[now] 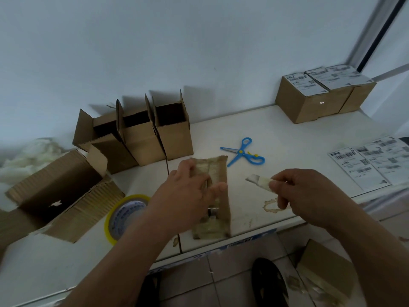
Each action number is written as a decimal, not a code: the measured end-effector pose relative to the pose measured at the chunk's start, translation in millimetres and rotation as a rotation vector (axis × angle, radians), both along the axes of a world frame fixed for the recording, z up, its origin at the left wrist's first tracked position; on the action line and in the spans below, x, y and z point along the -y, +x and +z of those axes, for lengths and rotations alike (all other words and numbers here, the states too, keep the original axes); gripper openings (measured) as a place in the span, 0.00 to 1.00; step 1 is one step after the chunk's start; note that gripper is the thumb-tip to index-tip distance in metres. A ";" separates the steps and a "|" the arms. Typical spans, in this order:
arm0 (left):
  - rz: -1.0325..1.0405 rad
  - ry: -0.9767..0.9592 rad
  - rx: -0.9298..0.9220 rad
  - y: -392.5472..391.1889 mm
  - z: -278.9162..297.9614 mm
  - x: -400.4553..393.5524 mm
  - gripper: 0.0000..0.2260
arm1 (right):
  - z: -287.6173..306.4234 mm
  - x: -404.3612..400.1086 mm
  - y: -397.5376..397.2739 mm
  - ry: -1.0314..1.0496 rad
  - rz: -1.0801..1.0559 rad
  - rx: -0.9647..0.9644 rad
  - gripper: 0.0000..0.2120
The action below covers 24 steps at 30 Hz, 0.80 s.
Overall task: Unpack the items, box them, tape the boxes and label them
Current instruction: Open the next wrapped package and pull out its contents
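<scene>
A taped brown parcel (218, 171) lies lengthwise on the white table (276, 134) near its front edge. My left hand (188, 196) holds it from the left, thumb across its top. To the right of the parcel my right hand (303, 191) pinches a small blade-like cutter wrapped in tape (259, 181), tip pointing left, clear of the parcel. A roll of clear tape (119, 214) lies to the left of my left forearm. Three open empty cardboard boxes (143, 138) stand in a row behind. Printed shipping labels (374, 162) lie at the right edge.
Blue scissors (243, 152) lie behind the parcel. A larger open corrugated carton (73, 200) sits at the left, with white packing filler (26, 160) behind it. Labelled closed boxes (321, 96) stand at the back right. Another taped box (325, 278) lies on the tiled floor below.
</scene>
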<state>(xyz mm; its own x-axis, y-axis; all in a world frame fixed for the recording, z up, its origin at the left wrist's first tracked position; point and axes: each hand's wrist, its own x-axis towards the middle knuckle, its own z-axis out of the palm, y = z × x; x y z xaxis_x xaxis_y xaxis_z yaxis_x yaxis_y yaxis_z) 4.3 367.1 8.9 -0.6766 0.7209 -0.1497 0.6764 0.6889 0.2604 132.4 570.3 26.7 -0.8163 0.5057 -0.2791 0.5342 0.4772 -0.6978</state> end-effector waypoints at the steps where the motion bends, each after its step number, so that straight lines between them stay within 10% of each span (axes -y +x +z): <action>1: -0.026 0.030 -0.015 -0.1 0.9 0.3 0.26 | -0.7 1.9 0.0 -0.014 0.007 0.018 0.07; 7: -0.128 -0.021 0.297 -19.6 7.0 11.2 0.26 | 1.3 6.2 -0.2 -0.074 0.036 0.059 0.06; 15: -0.151 -0.057 -0.127 -14.6 1.6 7.0 0.28 | 9.6 6.9 5.4 -0.070 -0.100 -0.039 0.06; 24: -0.111 0.105 0.014 -10.7 -10.8 -3.6 0.23 | 5.4 11.5 11.3 -0.113 -0.116 -0.017 0.06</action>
